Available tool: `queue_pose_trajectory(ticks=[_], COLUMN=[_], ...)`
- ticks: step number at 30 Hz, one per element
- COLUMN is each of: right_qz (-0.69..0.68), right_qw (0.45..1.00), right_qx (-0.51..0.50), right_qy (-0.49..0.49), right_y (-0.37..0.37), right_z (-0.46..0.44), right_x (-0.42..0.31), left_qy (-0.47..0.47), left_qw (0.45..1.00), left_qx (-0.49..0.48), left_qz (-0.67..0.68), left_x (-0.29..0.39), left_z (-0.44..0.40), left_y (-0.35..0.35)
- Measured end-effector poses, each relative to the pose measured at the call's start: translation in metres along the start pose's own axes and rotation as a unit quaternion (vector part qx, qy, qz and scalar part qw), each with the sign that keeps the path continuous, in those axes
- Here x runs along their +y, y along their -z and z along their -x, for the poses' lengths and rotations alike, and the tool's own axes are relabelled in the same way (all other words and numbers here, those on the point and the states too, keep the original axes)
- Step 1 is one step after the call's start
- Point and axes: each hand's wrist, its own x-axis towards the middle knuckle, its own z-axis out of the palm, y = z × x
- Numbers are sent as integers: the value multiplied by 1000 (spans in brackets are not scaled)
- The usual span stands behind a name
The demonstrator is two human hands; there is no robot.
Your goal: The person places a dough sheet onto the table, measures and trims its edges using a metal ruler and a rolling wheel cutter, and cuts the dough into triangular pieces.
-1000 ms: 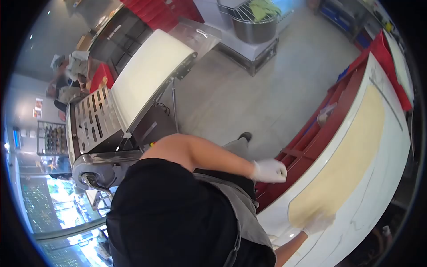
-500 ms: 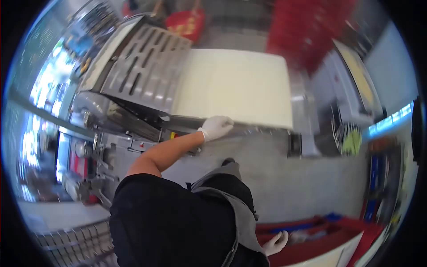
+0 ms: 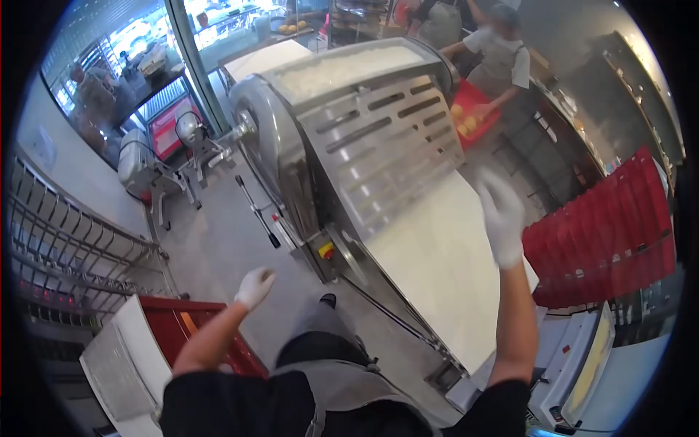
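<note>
A dough sheeter stands before me, with a slotted metal guard over its middle. From under the guard a pale, flat belt or dough sheet runs toward the lower right; I cannot tell which. My right hand, white-gloved and slightly blurred, is over the belt's far edge with its fingers stretched out. Whether it touches the surface is unclear. My left hand, gloved too, hangs in the air left of the machine, its fingers curled and no object visible in them.
Stacked red crates stand at the right. Behind the machine, a person holds a red tray with round yellowish pieces. A red and white bin is at lower left, near a wire rack. A lever sticks out from the sheeter.
My view has turned left, toward the machine's end. My left hand has come off the machine's front edge. My right hand has moved from low beside me to above the belt.
</note>
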Motion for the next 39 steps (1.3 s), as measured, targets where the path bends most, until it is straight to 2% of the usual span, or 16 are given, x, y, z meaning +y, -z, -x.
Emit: queue_pose_trajectory(ticks=[5, 10, 14, 15, 16, 17, 19, 20, 22, 23, 26, 29, 31, 34, 38, 39], right_qz=[-3, 308, 191, -28, -242, -443, -494, -318, -545, -507, -403, 5, -119, -137, 80, 105], right_qw=[981, 874, 963, 975, 926, 817, 812, 933, 819, 855, 834, 872, 688, 394, 111, 99], right_qx=[-148, -357, -192, -167, -120, -54, -89, -83, -58, -27, 210, 268, 506, 828, 949, 961], right_qy=[123, 117, -13, -146, -265, -364, -297, -145, -170, -103, -314, -409, -507, -374, -284, -236], right_y=[-237, -430, -468, -455, -431, -403, -343, -293, -218, -175, -76, -18, 6, -51, -204, -259], right_z=[-251, -369, -381, -386, -396, -398, -380, -340, -258, -192, 23, 333, 492, 654, 675, 685], right_x=[-40, -11, 12, 19, 30, 42, 65, 54, 57, 54, 79, 132, 1, -239, -485, -518], left_qy=[224, 289, 290, 288, 265, 239, 187, 134, 16, -29, -203, -249, -287, -406, -501, -524], left_qw=[967, 922, 937, 939, 943, 948, 962, 967, 963, 955, 867, 809, 768, 656, 380, 297], left_qx=[95, 86, 69, 57, 62, 63, 27, 9, -76, -168, -314, -451, -507, -580, -745, -769], left_qz=[76, 243, 182, 181, 192, 200, 195, 216, 259, 244, 330, 284, 266, 261, 225, 212], left_x=[-135, -156, -126, -121, -114, -108, -89, -71, -27, 2, 102, 177, 240, 335, 426, 437], left_z=[96, 132, 100, 89, 70, 52, 17, -3, -44, -65, -103, -132, -126, -58, 140, 200], left_y=[9, 6, 32, 33, 32, 34, 37, 35, 29, 24, -12, -70, -127, -203, -242, -240])
